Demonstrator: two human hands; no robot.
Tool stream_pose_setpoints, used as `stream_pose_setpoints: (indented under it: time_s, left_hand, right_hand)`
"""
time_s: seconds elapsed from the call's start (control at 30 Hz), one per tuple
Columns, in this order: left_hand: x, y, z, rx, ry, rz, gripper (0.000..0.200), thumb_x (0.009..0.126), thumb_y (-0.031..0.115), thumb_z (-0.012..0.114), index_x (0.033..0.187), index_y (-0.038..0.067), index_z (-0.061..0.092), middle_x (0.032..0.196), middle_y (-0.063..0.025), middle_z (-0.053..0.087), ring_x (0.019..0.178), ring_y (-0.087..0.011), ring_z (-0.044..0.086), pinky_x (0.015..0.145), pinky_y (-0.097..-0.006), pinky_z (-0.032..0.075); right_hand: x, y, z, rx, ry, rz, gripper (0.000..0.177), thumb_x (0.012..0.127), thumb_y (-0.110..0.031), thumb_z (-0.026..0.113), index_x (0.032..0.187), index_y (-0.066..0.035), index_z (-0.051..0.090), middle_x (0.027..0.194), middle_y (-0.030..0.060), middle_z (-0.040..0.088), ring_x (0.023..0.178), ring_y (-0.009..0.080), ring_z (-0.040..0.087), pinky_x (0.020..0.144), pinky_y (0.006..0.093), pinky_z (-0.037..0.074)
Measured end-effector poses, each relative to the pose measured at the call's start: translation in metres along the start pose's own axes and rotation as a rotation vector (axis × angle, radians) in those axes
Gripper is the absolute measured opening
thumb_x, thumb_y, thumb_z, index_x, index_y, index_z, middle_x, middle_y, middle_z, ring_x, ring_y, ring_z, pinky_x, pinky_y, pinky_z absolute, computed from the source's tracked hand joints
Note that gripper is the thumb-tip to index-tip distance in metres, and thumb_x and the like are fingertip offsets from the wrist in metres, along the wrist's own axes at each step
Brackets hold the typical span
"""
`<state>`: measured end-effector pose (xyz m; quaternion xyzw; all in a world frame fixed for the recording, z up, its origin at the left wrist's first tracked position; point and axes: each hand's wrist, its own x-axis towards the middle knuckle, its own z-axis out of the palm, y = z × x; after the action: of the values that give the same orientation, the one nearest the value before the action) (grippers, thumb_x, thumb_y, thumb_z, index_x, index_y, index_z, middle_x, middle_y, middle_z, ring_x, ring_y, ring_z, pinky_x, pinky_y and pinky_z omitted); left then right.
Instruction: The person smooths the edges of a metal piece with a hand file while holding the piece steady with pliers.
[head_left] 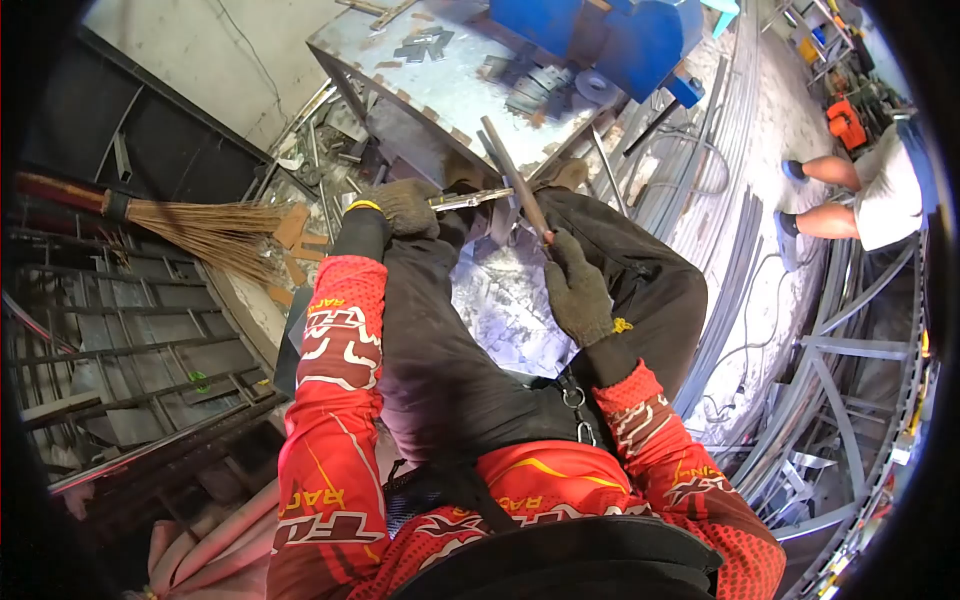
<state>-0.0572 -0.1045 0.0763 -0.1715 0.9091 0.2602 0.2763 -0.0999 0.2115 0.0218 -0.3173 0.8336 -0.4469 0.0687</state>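
My left hand (402, 206), in a dark knitted glove, is closed round the handles of silver locking pliers (470, 199), which point to the right. The plier jaws meet a brown bar (516, 178) that slants up and to the left between my knees. My right hand (578, 292), gloved the same way, grips the lower end of this bar. Close behind the bar is a flat grey metal piece (492, 152), partly hidden by it.
A metal-topped table (400, 75) ahead carries small metal plates (424, 44) and a blurred blue object (600, 35). On the left lies a straw broom (200, 225). Long metal bars (700, 160) cover the floor at right, where another person (880, 190) stands.
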Motion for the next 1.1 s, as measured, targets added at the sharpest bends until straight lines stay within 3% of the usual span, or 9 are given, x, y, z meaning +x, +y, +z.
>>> stream_pose_setpoints:
  time_s: [0.23,0.53,0.73,0.83,0.9,0.97,1.0,1.03,1.1]
  left_hand:
    - [0.009,-0.009,0.006,0.024,-0.001,-0.008,0.054,0.07,0.034,0.078,0.119,0.012,0.072,0.117,-0.0203,0.073,0.11,-0.04,0.069,0.098,-0.0461,0.053]
    - [0.008,-0.011,0.006,0.004,0.007,0.042,0.058,0.07,0.039,0.08,0.12,0.01,0.071,0.118,-0.0213,0.072,0.111,-0.0389,0.069,0.099,-0.0438,0.053]
    - [-0.001,-0.007,0.018,-0.019,0.202,0.087,0.058,0.07,0.029,0.081,0.122,0.006,0.07,0.111,-0.0227,0.074,0.107,-0.0377,0.07,0.096,-0.0436,0.054]
    - [-0.021,-0.002,0.011,-0.028,0.323,0.106,0.056,0.072,0.03,0.081,0.122,0.006,0.069,0.109,-0.0226,0.073,0.106,-0.0379,0.07,0.093,-0.0443,0.053]
    - [-0.023,-0.007,0.007,-0.115,0.387,0.178,0.053,0.075,0.03,0.082,0.118,0.003,0.068,0.107,-0.0241,0.073,0.103,-0.0398,0.07,0.09,-0.0442,0.053]
    - [-0.026,0.004,0.017,-0.437,0.598,0.018,0.05,0.079,0.031,0.081,0.112,-0.003,0.065,0.099,-0.0251,0.071,0.1,-0.0396,0.068,0.088,-0.0451,0.052]
    - [-0.005,-0.006,0.042,-0.593,0.744,0.169,0.035,0.087,0.028,0.077,0.1,-0.002,0.064,0.087,-0.02,0.069,0.081,-0.0329,0.07,0.075,-0.0433,0.055]
    - [0.003,-0.001,0.059,-0.594,0.744,0.156,0.035,0.087,0.028,0.077,0.1,-0.002,0.064,0.087,-0.02,0.069,0.081,-0.0329,0.07,0.075,-0.0433,0.055]
    - [0.012,0.023,0.095,-1.722,0.342,0.13,0.017,0.094,0.02,0.07,0.093,0.004,0.063,0.076,-0.0119,0.065,0.062,-0.0239,0.066,0.057,-0.0382,0.056]
  right_hand:
    - [0.084,-0.019,0.021,-0.199,-0.056,-0.041,0.042,0.1,-0.029,0.055,0.14,-0.014,0.053,0.095,0.0263,0.071,0.088,0.0479,0.068,0.078,0.0569,0.054]
    - [-0.013,-0.002,-0.001,-0.187,-0.016,-0.043,0.044,0.095,-0.012,0.059,0.139,-0.014,0.054,0.104,0.0257,0.07,0.093,0.046,0.069,0.082,0.0541,0.055]
    - [0.073,-0.023,0.008,-0.221,-0.15,0.038,0.042,0.098,-0.022,0.054,0.139,-0.014,0.051,0.106,0.0269,0.071,0.098,0.0478,0.068,0.083,0.0561,0.054]
    - [0.088,-0.019,0.009,-0.039,0.061,-0.032,0.042,0.1,-0.029,0.052,0.139,-0.015,0.051,0.104,0.027,0.071,0.096,0.0485,0.068,0.08,0.0571,0.054]
    - [0.071,-0.013,-0.002,0.127,0.152,0.029,0.039,0.102,-0.026,0.055,0.139,-0.016,0.053,0.107,0.0267,0.071,0.097,0.0472,0.07,0.082,0.0493,0.055]
    - [0.043,0.001,-0.015,0.2,0.242,0.006,0.037,0.103,-0.019,0.058,0.14,-0.014,0.053,0.116,0.0254,0.07,0.103,0.0416,0.071,0.088,0.0437,0.055]
    - [0.029,0.015,-0.014,0.185,0.32,-0.044,0.037,0.104,-0.015,0.058,0.14,-0.012,0.053,0.121,0.0243,0.068,0.107,0.0374,0.071,0.091,0.0412,0.054]
    - [0.018,0.033,-0.011,0.19,0.309,-0.041,0.037,0.104,-0.015,0.058,0.14,-0.012,0.053,0.121,0.0243,0.068,0.107,0.0374,0.071,0.091,0.0412,0.054]
    - [-0.002,0.063,-0.004,0.289,0.361,0.137,0.037,0.105,-0.014,0.057,0.141,-0.01,0.052,0.126,0.0235,0.066,0.108,0.0306,0.07,0.093,0.0405,0.054]
